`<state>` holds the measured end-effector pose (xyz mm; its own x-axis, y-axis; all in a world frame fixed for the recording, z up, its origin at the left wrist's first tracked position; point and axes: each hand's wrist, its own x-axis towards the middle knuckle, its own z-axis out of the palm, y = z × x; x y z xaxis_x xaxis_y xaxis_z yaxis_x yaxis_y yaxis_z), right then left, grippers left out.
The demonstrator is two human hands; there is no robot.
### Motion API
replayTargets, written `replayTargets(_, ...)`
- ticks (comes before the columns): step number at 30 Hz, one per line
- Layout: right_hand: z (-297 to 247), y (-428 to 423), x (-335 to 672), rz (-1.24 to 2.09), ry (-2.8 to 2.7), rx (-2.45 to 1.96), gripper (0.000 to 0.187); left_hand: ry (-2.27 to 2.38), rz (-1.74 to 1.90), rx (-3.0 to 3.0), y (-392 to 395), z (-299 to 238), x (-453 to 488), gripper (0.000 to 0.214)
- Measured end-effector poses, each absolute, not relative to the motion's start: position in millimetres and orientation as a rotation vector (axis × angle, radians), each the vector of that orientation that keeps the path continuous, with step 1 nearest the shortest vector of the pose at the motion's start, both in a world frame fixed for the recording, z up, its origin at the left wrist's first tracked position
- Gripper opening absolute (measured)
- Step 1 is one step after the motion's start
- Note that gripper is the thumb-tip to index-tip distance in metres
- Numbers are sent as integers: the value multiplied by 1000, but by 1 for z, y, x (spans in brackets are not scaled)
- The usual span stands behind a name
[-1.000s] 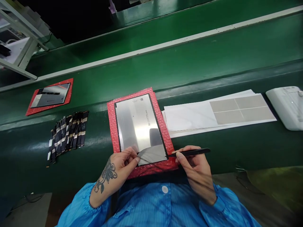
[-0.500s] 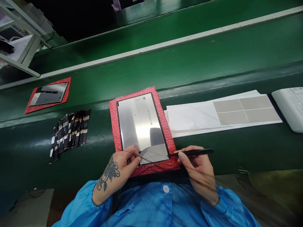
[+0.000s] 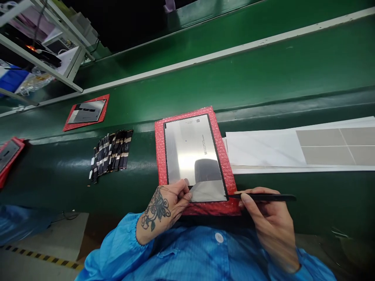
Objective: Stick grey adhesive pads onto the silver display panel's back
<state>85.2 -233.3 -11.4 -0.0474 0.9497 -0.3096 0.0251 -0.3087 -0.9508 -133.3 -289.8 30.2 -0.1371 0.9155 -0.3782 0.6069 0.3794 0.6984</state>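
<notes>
The green tabletop [image 3: 322,185] is carrying a red padded sheet [image 3: 216,208], where a silvery panel [image 3: 184,156] is lying. The left hand [image 3: 164,203] is pinching its fingers together over the panel's lower edge, on what I can't quite tell; the right hand [image 3: 269,220] is grasping a slim black tool [image 3: 281,197], its tip reaching the lower right corner.
</notes>
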Motion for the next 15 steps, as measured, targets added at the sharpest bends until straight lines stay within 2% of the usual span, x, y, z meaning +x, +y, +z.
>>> replayTargets(15, -10, -233, 84, 1450, -1053, -1440, 31, 1847, 438, 1352, -287, 35, -132, 17)
